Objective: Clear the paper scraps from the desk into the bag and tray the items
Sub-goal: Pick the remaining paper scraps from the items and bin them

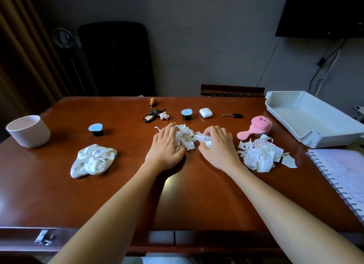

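Note:
A heap of white paper scraps lies in the middle of the brown desk. My left hand and my right hand press in on it from both sides, fingers curled around the scraps. A second scrap pile lies to the right. A crumpled white plastic bag rests at the left. The white tray stands empty at the far right. Loose items lie behind: a pink hairbrush, white earbud case, car key, key bunch, two blue-lidded capsules.
A pale ribbed cup stands at the far left. A spiral notebook lies at the right edge. A black chair and a wooden chair back stand behind the desk.

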Available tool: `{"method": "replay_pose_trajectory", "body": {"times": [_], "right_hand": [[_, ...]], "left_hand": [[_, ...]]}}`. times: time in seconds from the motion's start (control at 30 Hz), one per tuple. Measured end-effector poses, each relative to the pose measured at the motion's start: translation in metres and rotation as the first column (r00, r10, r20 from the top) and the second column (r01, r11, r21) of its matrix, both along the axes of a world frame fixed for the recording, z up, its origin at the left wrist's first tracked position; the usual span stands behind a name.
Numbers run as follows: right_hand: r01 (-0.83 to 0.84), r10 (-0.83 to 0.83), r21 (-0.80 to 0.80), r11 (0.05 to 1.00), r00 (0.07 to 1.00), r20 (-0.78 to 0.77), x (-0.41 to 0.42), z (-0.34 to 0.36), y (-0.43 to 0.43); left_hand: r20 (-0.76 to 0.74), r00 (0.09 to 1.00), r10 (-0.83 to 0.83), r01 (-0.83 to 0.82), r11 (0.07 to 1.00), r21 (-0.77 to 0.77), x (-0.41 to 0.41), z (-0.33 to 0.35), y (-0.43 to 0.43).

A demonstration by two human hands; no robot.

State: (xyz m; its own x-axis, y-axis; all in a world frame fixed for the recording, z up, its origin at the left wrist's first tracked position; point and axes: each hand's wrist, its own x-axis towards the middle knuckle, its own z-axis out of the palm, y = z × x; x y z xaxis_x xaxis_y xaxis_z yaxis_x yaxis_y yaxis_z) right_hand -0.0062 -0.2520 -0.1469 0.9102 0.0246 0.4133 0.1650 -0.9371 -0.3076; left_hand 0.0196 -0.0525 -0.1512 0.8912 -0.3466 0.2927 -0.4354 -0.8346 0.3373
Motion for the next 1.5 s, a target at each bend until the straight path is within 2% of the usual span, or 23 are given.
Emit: {"method": "replay_pose_trajectory", "body": {"times": [0.17,0.33,0.7,0.8,1.2,1.5], "right_hand": [[-0.125,0.125,0.004,0.992,0.985,-0.115,0.004,0.002,0.000],[-0.109,0.104,-0.058,0.992,0.991,-0.084,0.010,-0.005,0.000],[-0.021,0.021,-0.010,1.000,0.999,-0.040,0.009,-0.007,0.000],[0.023,-0.023,-0.018,1.000,1.000,0.017,0.006,-0.006,0.002],[0.059,-0.058,-0.012,0.998,0.997,0.058,-0.003,-0.002,0.004],[0.096,-0.095,-0.006,0.995,0.994,0.062,-0.004,0.001,0.004]], "left_hand": [[-0.107,0.992,-0.072,0.085,0.989,0.123,0.011,-0.002,0.000],[-0.146,0.989,-0.037,0.064,0.980,0.187,0.010,0.000,-0.004],[0.003,1.000,0.013,-0.013,0.999,0.029,0.003,0.002,-0.004],[0.018,1.000,0.013,-0.013,1.000,-0.009,0.001,0.005,-0.004],[0.051,0.997,0.062,-0.063,0.998,0.019,-0.004,0.005,-0.005],[0.026,0.997,0.072,-0.071,0.997,-0.033,-0.010,0.008,-0.006]]}}
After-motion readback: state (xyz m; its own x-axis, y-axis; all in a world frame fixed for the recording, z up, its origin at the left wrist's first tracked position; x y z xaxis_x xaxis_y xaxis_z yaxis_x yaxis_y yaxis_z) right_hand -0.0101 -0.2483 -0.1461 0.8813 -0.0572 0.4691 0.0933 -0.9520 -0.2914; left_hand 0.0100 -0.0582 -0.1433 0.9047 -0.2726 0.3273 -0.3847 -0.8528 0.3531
